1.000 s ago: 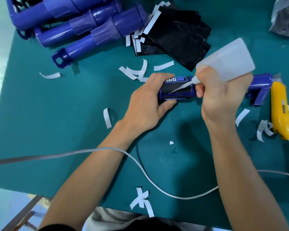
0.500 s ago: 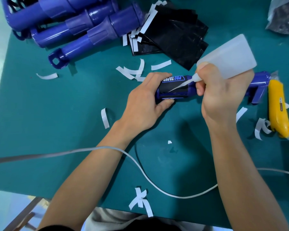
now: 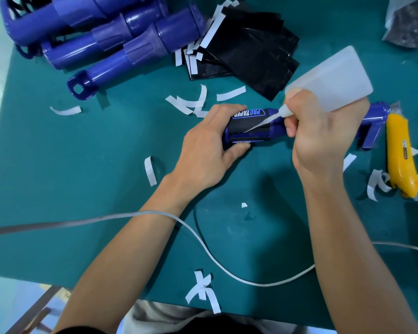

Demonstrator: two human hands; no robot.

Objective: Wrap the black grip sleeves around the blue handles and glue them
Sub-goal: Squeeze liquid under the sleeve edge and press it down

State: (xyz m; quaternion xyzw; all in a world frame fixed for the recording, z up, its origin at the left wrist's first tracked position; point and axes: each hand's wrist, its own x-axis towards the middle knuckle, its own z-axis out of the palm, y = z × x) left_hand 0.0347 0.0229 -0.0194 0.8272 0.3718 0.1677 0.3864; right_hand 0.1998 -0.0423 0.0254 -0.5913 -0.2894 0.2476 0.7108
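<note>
- Black grip sleeve (image 3: 247, 125): my left hand (image 3: 208, 153) clamps it round the blue handle (image 3: 276, 128).
- My right hand (image 3: 321, 131) grips the glue bottle (image 3: 336, 73); I'd run a thin bead along the seam.

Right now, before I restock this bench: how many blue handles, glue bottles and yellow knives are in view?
blue handles: 4, three piled, one in hand
glue bottle: 1
yellow knife: 1
Total: 6
</note>
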